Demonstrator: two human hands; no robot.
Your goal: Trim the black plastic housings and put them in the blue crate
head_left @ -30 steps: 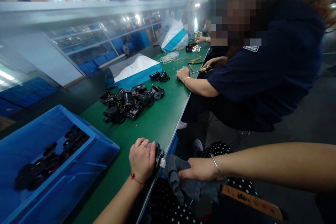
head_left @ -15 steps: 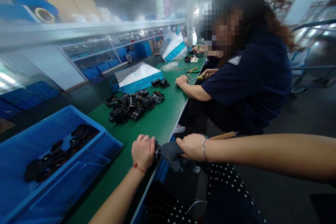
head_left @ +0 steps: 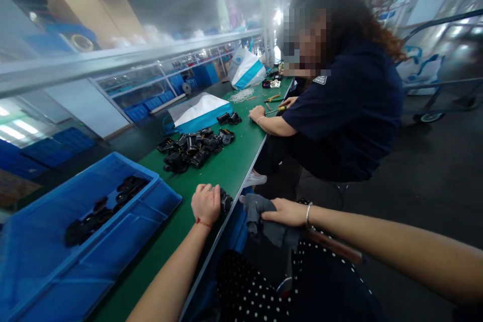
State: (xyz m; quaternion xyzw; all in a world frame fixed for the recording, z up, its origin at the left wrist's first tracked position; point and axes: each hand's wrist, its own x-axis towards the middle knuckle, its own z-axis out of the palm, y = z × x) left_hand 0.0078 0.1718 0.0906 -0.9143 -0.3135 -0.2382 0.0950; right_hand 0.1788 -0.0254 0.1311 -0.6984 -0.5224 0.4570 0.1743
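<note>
My left hand (head_left: 206,204) rests fisted at the front edge of the green table (head_left: 222,171), closed over a small black part (head_left: 225,202) that pokes out to its right. My right hand (head_left: 285,211) lies on a grey cloth (head_left: 260,214) draped over my lap, just off the table edge, fingers pressed around the cloth. A wooden handle (head_left: 332,245) runs under my right wrist. A pile of black plastic parts (head_left: 194,148) lies further along the table, apart from both hands.
A blue bin (head_left: 75,241) holding black parts stands at my left. A co-worker in a dark shirt (head_left: 339,110) sits to the right of the table with hands and tools on it. White-and-blue bags (head_left: 199,110) lie beyond the pile.
My right hand has dropped from beside the black part down onto my lap with the grey cloth. My left hand keeps its hold. The view has tilted up and to the right.
</note>
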